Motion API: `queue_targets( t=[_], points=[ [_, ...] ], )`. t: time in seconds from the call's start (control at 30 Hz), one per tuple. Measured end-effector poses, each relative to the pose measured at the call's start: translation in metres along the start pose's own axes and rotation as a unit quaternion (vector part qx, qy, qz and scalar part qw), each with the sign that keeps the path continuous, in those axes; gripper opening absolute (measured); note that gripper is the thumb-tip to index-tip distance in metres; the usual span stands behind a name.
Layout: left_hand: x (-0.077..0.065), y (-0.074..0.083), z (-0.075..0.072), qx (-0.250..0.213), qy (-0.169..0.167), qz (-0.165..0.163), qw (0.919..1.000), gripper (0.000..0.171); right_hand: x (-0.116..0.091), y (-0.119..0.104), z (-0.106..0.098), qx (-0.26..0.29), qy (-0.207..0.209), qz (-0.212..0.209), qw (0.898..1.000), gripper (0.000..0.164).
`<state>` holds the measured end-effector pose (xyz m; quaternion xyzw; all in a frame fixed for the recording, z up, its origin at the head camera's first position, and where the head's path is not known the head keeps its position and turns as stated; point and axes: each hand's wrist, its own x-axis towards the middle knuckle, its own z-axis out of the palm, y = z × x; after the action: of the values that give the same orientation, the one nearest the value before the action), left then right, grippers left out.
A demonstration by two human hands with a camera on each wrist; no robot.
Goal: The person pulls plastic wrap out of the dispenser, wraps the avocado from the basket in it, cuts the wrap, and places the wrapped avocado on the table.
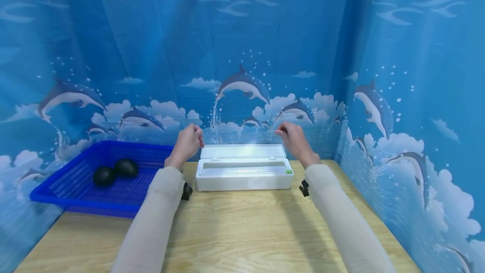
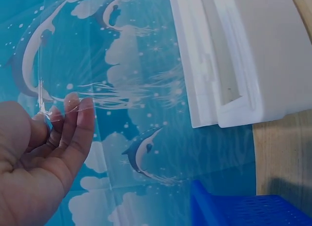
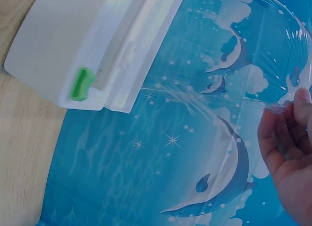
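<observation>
A white cling film dispenser [image 1: 244, 183] stands on the table with its lid [image 1: 242, 151] raised at the back. Clear cling film [image 3: 195, 100] stretches up out of it, see-through against the blue curtain. My left hand [image 1: 186, 144] pinches one corner of the film between thumb and fingertips, above the box's left end. At the opposite end, my right hand [image 1: 297, 141] pinches the other corner, fingers curled. In both wrist views the film bunches into creases at the fingertips. A green slider [image 3: 83, 84] sits at the dispenser's right end.
On the left of the wooden table [image 1: 242, 231] stands a blue plastic basket [image 1: 94, 208]. Two dark, rounded avocado-like fruits [image 1: 126, 167] lie inside it. A blue dolphin-print curtain [image 1: 242, 20] hangs close behind the table and along its right side.
</observation>
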<state>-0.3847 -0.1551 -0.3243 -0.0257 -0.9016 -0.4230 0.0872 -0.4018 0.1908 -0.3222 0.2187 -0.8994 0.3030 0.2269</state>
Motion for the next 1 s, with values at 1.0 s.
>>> queue_targets(
  t=[1.0],
  points=[
    [-0.006,0.023,-0.019,0.002,0.050,0.062,0.9968,0.028,0.010,-0.016,-0.029,-0.023,0.081,-0.064,0.994,0.016]
  ],
)
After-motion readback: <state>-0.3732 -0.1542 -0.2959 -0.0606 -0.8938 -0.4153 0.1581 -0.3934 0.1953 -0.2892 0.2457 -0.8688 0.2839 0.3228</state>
